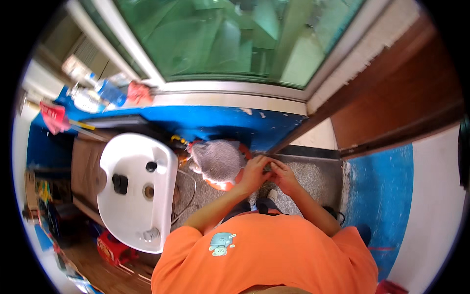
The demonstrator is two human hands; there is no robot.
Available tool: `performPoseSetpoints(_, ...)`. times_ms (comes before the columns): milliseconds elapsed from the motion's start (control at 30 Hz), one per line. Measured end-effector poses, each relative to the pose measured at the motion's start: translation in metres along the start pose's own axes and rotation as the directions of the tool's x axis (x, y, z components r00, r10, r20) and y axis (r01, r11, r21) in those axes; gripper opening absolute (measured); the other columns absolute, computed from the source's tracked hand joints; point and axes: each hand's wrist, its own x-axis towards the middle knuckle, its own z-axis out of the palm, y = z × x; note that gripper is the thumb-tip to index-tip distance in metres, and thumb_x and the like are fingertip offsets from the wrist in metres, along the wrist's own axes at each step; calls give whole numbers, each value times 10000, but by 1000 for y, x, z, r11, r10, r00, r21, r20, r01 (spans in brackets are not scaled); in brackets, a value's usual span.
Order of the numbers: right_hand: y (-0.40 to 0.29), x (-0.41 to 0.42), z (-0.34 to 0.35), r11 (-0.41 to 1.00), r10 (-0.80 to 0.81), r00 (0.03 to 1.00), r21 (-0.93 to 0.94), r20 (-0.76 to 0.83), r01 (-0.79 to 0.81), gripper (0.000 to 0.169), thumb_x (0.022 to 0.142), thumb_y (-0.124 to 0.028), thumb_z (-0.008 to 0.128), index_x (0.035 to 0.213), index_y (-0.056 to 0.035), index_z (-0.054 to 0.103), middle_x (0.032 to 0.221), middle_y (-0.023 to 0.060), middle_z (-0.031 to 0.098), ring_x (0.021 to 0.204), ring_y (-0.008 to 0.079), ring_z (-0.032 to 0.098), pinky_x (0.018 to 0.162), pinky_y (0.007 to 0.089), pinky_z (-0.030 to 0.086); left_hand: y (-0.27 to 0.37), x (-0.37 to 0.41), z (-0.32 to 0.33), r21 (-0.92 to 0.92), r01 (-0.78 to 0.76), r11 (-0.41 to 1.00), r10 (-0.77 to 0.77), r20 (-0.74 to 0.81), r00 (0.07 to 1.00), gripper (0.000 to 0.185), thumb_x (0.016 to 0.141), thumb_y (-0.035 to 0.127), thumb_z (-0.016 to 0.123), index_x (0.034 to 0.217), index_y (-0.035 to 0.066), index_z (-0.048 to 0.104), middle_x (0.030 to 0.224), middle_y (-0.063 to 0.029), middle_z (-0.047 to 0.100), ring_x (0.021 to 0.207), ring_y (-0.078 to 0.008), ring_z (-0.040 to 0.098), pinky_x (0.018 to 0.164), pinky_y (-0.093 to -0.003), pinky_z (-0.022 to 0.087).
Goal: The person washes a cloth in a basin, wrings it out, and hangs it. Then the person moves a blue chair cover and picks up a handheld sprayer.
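In front of the orange shirt (271, 250), my left hand (255, 171) and my right hand (282, 175) meet with their fingertips close together. A small dark patch shows between the fingers; whether it is a held thing or a gap is unclear. Just left of my left hand, a grey fluffy towel (218, 160) lies draped over an orange-red tub (220, 185), covering most of it. Further left stands a white salon shampoo basin (128, 217) with a black fitting (120, 183), a drain (148, 191) and a metal tap (150, 234).
Bottles (86, 99) and a pink cloth (139, 93) stand on the sill under a green-tinted window (220, 40). A brown reclining chair (86, 158) adjoins the basin. A hose (194, 191) curves over the speckled floor. A red plastic stool (114, 248) sits lower left. A brown door (400, 84) rises at right.
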Motion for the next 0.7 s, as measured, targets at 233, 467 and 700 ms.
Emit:
performPoseSetpoints(233, -84, -28, -131, 992, -114, 993, -47, -10, 114, 263, 847, -119, 543, 1090, -22, 519, 939, 68, 582, 803, 150, 590, 719, 276, 500, 75, 80, 121, -144, 13, 990, 12, 177, 984, 436, 621, 29, 704, 1022, 53, 535, 947, -87, 543, 801, -196, 565, 652, -265, 486)
performPoseSetpoints(467, -179, -102, -360, 962, -245, 960, 90, -134, 258, 211, 821, -135, 596, 978, 2, 561, 841, 61, 610, 719, 114, 588, 615, 234, 487, 194, 171, 346, -201, 29, 979, 47, 363, 931, 465, 606, 57, 726, 1031, 60, 538, 937, -87, 553, 817, -204, 562, 675, -285, 473)
performPoseSetpoints(700, -254, -185, -567, 969, -177, 921, 101, -348, 224, 289, 848, -225, 561, 1056, -28, 528, 877, 68, 613, 736, 136, 611, 592, 233, 500, 275, 241, 564, -280, 397, 874, -117, 671, 732, 350, 705, 12, 653, 1033, 23, 531, 893, -61, 608, 827, -121, 570, 699, -250, 470)
